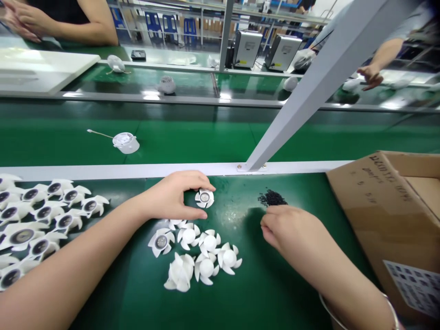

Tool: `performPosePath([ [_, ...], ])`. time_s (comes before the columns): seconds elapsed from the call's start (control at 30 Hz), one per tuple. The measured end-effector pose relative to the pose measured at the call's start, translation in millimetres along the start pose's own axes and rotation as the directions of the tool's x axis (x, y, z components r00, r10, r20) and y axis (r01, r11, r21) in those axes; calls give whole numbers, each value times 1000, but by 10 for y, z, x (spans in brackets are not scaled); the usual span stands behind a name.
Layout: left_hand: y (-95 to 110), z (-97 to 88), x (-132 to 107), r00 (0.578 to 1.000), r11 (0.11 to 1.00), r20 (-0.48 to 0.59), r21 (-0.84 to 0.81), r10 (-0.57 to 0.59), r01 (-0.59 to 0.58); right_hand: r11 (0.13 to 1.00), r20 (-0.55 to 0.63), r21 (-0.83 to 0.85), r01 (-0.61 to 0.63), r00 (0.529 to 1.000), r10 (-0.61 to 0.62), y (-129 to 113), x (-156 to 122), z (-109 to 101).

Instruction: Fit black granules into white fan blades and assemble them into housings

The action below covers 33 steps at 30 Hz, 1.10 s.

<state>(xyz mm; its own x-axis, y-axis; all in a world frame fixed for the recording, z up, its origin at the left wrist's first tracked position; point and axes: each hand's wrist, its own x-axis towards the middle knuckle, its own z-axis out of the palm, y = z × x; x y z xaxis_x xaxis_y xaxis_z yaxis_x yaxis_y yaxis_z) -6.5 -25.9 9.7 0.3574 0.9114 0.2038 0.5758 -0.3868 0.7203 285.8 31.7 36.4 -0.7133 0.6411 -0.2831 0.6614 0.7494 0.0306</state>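
A small white fan impeller (pixel 204 198) with a grey ringed hub sits between the thumb and fingertips of my left hand (pixel 173 195), hub side up. Over the near edge of a pile of tiny black parts (pixel 271 197), my right hand (pixel 288 227) has its fingers pinched together. What those fingers hold, if anything, is hidden. Just below my left hand lies a loose group of white impellers (pixel 206 266), most with plain domes up. One of them, a hub-up impeller (pixel 161 241), shows its grey centre.
Many hub-up impellers (pixel 37 215) spread across the left. A cardboard box (pixel 371 211) stands at the right. A slanted metal post (pixel 309 91) rises from the white rail (pixel 85 171). Beyond it, a white cup-shaped part (pixel 126 143) lies on the green belt. Other people's hands show behind.
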Motion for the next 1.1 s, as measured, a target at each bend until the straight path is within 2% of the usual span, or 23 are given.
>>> performPosePath([
  [0.13, -7, 85, -6, 999, 1000, 51, -2, 9, -9, 988, -180, -83, 128, 974, -141, 40, 10, 98],
  [0.2, 14, 126, -1, 998, 1000, 55, 2, 10, -10, 985, -246, -37, 166, 954, -170, 34, 37, 104],
  [0.27, 41, 154, 7, 998, 1000, 69, 22, -3, 1, 966, -292, 131, 223, 940, -177, -13, 78, 85],
  [0.4, 85, 178, 24, 994, 998, 110, 62, -12, 5, 805, -325, 515, 294, 936, -135, -215, 196, 57],
  [0.53, 96, 178, 25, 992, 998, 127, 61, 1, -9, 726, -371, 625, 287, 928, -48, -437, 322, 98],
  [0.6, 91, 177, 22, 992, 998, 125, 61, 0, -8, 732, -397, 608, 307, 916, -55, -515, 367, 121],
  [0.8, 55, 185, 23, 993, 998, 113, 61, 25, -32, 837, -510, 391, 382, 847, -149, -619, 410, 135],
  [1.1, 50, 193, 29, 994, 995, 101, 86, 45, -53, 889, -517, 295, 352, 841, -161, -687, 401, 126],
])
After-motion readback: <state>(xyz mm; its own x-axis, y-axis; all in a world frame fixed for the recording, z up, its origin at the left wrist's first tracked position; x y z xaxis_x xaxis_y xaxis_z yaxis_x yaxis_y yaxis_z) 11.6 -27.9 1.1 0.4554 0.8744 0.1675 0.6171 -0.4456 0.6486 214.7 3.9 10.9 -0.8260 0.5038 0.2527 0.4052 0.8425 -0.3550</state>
